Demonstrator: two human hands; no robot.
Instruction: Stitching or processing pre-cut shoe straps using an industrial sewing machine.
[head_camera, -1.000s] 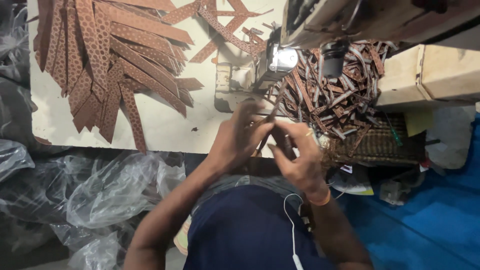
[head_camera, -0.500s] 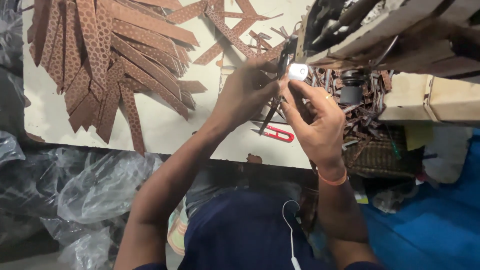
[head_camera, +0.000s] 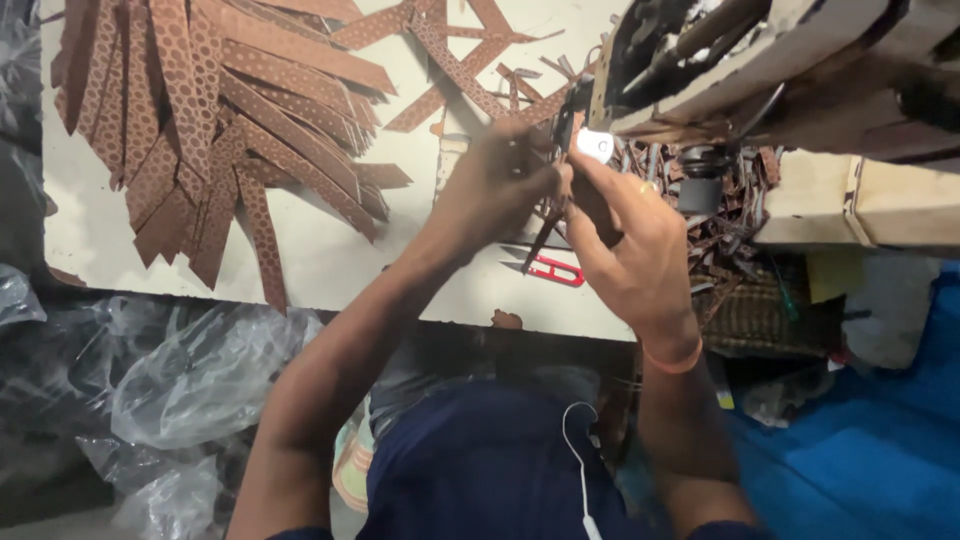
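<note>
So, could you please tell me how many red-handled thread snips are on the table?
1: the red-handled snips lie on the white table just below both hands; others may be hidden.

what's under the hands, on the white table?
Red-handled thread snips lie on the white table just below the left hand and right hand. A dark strap piece hangs between them. Whatever lies directly beneath the palms is covered.

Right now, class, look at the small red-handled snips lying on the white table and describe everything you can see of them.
The red-handled snips lie flat on the white table, near its front edge, just below both hands. They look like thread snips: a red looped handle, likely plastic, and dark pointed blades aiming left, seemingly closed. Neither the left hand nor the right hand touches them; a thin dark strip held above reaches down toward them.
</note>
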